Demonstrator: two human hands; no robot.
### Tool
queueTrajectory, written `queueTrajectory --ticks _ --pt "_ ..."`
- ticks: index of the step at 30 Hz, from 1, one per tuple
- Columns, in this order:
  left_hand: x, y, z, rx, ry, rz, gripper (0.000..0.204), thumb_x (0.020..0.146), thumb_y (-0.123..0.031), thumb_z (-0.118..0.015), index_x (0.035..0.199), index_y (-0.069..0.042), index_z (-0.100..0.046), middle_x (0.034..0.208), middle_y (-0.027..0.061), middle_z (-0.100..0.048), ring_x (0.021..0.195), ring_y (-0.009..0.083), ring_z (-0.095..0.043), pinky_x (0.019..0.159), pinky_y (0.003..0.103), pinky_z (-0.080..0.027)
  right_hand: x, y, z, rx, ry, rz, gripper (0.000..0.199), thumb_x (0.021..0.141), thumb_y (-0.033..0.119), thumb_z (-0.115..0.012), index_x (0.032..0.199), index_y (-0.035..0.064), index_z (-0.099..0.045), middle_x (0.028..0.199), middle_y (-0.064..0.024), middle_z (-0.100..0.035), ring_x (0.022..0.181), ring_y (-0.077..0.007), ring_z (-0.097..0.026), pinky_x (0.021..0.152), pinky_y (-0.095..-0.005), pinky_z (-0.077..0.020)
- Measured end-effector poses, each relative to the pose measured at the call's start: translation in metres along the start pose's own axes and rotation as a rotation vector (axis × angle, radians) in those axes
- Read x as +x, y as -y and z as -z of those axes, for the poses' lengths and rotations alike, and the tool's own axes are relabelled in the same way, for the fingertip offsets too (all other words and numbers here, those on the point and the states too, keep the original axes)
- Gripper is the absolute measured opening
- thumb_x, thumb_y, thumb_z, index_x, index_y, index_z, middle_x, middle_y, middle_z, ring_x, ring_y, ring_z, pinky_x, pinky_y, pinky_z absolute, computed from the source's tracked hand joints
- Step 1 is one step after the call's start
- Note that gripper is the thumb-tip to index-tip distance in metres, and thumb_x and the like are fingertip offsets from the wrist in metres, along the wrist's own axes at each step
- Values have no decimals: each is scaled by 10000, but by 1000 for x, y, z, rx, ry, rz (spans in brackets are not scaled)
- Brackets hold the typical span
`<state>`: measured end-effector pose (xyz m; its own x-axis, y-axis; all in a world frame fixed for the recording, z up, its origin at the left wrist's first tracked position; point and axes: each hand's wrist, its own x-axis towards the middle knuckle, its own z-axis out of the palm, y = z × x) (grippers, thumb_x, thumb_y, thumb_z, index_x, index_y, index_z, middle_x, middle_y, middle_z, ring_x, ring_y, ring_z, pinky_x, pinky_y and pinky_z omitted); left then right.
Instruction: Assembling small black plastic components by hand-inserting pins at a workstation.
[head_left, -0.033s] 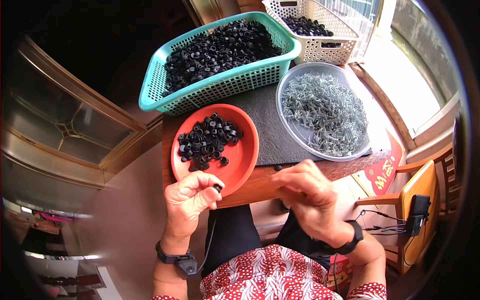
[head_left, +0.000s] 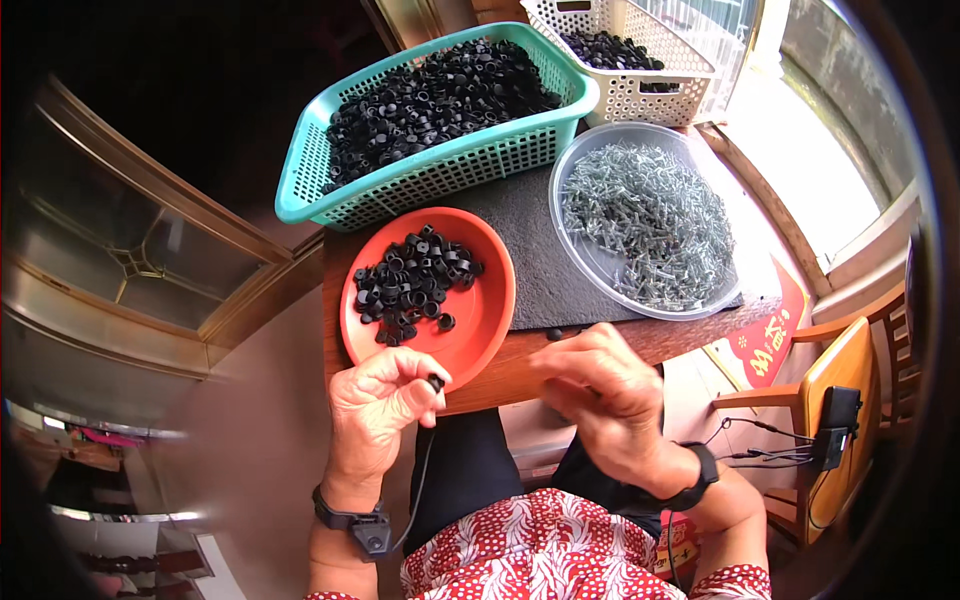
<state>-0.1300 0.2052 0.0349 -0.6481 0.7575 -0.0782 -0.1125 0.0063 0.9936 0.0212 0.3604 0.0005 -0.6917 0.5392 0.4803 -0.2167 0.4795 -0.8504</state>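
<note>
My left hand (head_left: 385,405) is just off the near rim of an orange-red bowl (head_left: 498,300). Its thumb and fingers pinch a small black cap (head_left: 436,382). To its right, above the table's near edge, my right hand (head_left: 610,400) has its fingers curled in. Its thumb side is blurred, and anything between the fingertips is hidden. Inside the bowl lie many black caps (head_left: 410,280), heaped toward the left. A clear round tub (head_left: 560,235) of thin metal screws or pins (head_left: 650,220) stands beyond my right hand.
A green basket (head_left: 445,165) full of black parts stands at the back. Behind the tub is a cream basket (head_left: 650,100) of similar pieces. A dark mat (head_left: 530,240) covers part of the wooden table (head_left: 500,385). One black piece (head_left: 555,334) lies by its near edge. A wooden chair (head_left: 850,390) stands right.
My right hand has shifted slightly left, toward my left hand. The left hand keeps its pinch on the black cap.
</note>
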Motion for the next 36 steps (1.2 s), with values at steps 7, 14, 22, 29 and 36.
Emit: queueTrajectory --ticks 7,14,22,29,36 --pt "-7 13 -20 -311 73 80 266 818 -186 -688 913 54 -623 784 101 -634 594 114 -580 505 194 -456 4 10 -28 125 -49 91 256 678 15 -723 926 42 -662 862 -77 -644 759 -241 -569 677 -330 -441" --pt "-11 28 -37 -347 83 124 221 806 -149 -695 907 39 -638 781 85 -641 638 133 -588 557 220 -469 -8 3 -20 -36 -96 218 410 617 -21 -650 1017 62 -674 868 -60 -640 720 -214 -551 650 -326 -417" --pt "-13 26 -63 -339 -27 90 185 814 -89 -683 882 36 -565 790 85 -626 676 145 -607 589 234 -496 -15 0 -10 -162 -113 293 413 561 -39 -648 967 36 -647 852 -70 -609 712 -229 -535 620 -328 -423" --pt "-24 33 -76 -100 -110 -99 169 791 72 -657 941 52 -582 892 92 -621 716 105 -579 670 226 -508 -16 2 -3 -165 -108 226 358 598 -61 -655 949 2 -624 802 -100 -585 676 -260 -538 604 -343 -412" --pt "-26 37 -78 -167 -99 -53 163 812 24 -661 957 39 -586 849 58 -620 721 82 -566 670 204 -491 -24 12 -7 -231 -106 209 403 575 -58 -634 975 -21 -612 818 -123 -585 696 -268 -542 609 -348 -420"
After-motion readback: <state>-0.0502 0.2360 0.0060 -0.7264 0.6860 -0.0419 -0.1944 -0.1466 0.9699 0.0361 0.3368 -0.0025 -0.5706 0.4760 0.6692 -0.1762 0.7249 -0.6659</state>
